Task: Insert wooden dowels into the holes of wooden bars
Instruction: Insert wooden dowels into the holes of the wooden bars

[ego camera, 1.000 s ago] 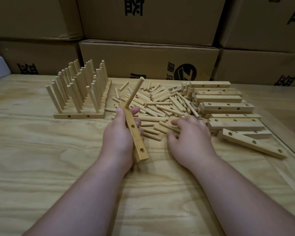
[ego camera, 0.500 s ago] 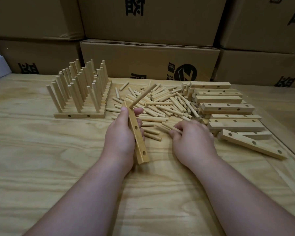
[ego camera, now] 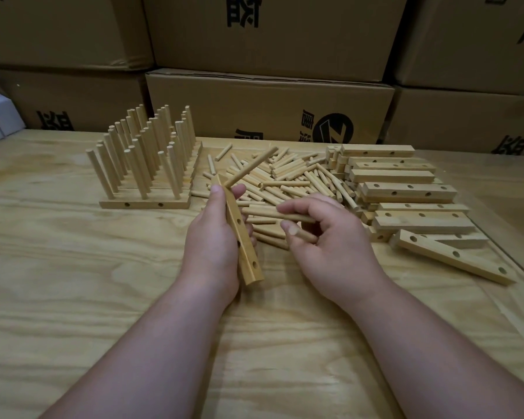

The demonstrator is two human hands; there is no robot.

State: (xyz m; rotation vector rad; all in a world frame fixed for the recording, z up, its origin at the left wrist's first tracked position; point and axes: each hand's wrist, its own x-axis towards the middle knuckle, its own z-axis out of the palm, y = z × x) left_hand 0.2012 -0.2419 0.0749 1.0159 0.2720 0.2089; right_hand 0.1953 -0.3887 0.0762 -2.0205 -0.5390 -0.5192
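My left hand (ego camera: pixel 212 240) grips a wooden bar (ego camera: pixel 245 249) with several holes along its face. One dowel (ego camera: pixel 251 166) stands in the bar's far hole and slants up to the right. My right hand (ego camera: pixel 327 246) has lifted off the table and pinches two loose dowels (ego camera: pixel 288 215) between thumb and fingers, just right of the bar. A heap of loose dowels (ego camera: pixel 297 179) lies on the table behind both hands.
Finished bars with upright dowels (ego camera: pixel 146 164) stand at the back left. A stack of unfilled bars (ego camera: pixel 406 189) lies at the right, one bar (ego camera: pixel 451 258) apart at an angle. Cardboard boxes (ego camera: pixel 270 110) line the wooden table's (ego camera: pixel 73 297) far edge.
My right hand picked dowels from the heap and rose, turning palm-left toward the bar. My left hand keeps the bar almost where it was.
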